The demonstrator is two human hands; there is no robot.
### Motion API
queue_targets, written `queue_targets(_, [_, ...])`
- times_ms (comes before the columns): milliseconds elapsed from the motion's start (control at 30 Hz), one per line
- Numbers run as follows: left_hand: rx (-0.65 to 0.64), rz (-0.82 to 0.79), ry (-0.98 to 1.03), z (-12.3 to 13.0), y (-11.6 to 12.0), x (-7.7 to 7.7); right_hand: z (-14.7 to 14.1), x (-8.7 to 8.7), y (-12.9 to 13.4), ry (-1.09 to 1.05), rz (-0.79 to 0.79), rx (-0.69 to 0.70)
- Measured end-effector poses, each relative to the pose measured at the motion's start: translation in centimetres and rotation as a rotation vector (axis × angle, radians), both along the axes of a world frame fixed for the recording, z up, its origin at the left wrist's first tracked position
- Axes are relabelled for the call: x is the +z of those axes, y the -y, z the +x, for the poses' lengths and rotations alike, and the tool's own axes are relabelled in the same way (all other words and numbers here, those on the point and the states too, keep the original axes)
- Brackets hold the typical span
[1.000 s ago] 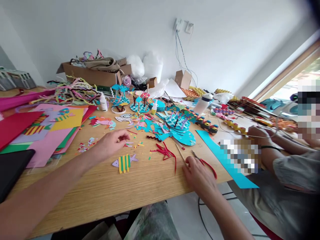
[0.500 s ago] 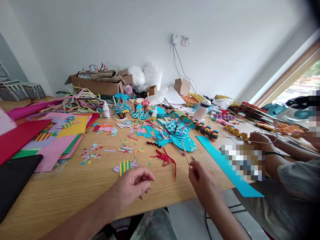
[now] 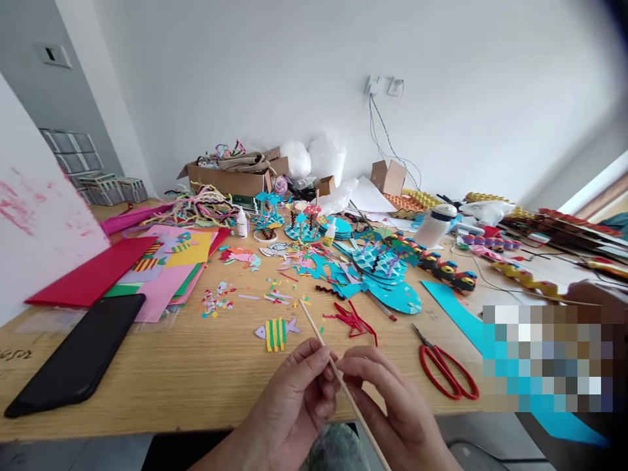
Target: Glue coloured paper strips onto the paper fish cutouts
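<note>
A thin wooden stick slants between my hands over the table's front edge, its tip pointing up and left. My left hand pinches it between thumb and fingers. The fingers of my right hand close on the stick just beside the left ones. Beyond my hands lies a purple paper fish with yellow and green stripes. Red strips lie to its right. Red-handled scissors rest slightly open to the right of my right hand.
A black phone-like slab and coloured paper sheets lie at left. Blue paper pieces, a white bottle and a clear bottle stand or lie farther back. A long blue strip crosses the right side.
My left hand has moved to the stick and closed on it. The stick has come nearer the table's front edge. The view has turned left, and the scissors now show uncovered.
</note>
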State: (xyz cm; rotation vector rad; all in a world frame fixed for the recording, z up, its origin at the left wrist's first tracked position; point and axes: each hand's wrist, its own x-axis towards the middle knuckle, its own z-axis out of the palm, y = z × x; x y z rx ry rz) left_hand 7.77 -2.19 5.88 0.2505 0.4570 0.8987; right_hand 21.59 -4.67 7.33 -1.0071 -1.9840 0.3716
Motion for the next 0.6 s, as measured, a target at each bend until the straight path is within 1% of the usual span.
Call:
queue_targets(67, [0.047,-0.062,0.043,0.1,0.2,-0.2,-0.1,-0.5,-0.6,0.019,0.090,0.054])
queue_targets(133, [0.088,-0.083,0.020,0.2,0.4,-0.5,-0.3,-0.7,-1.0,0.041,0.090,0.071])
queue_targets(167, [0.092,-0.053,-0.020,0.1,0.5,-0.7,-0.4,-0.6,-1.2,0.034,0.088,0.062])
queue_targets(200, [0.080,0.017,-0.085,-0.1,0.6,-0.9,-0.5,-0.3,-1.5,0.013,0.093,0.036])
queue_targets(233, [0.058,0.129,-0.184,-0.6,0.6,-1.0,-0.6,0.0,-1.8,-0.021,0.101,0.004])
queue_targets(267, [0.037,0.277,-0.320,-1.2,0.5,-1.2,-0.7,0.4,-2.3,-0.072,0.116,-0.033])
queue_targets(300, [0.020,0.459,-0.494,-2.1,0.3,-1.3,-0.8,0.9,-2.8,-0.130,0.107,-0.068])
queue_targets(333, [0.036,0.663,-0.705,-3.1,-0.1,-1.4,-0.9,1.2,-3.5,-0.192,0.076,-0.070])
queue_targets(400, [0.174,1.055,-1.133,-5.2,-1.0,-1.8,-1.2,1.7,-4.8,-0.325,-0.060,-0.033])
queue_targets(433, [0.246,1.212,-1.306,-6.2,-1.6,-2.0,-1.4,1.7,-5.5,-0.360,-0.136,-0.018])
queue_targets(467, [0.304,1.331,-1.457,-7.0,-2.1,-2.2,-1.7,1.6,-6.2,-0.360,-0.204,-0.008])
queue_targets(533, [0.299,1.515,-1.679,-7.9,-3.1,-2.8,-2.4,1.3,-7.4,-0.283,-0.281,0.004])
queue_targets(600, [0.254,1.637,-1.816,-8.0,-3.6,-3.4,-3.1,0.9,-8.3,-0.170,-0.307,0.003])
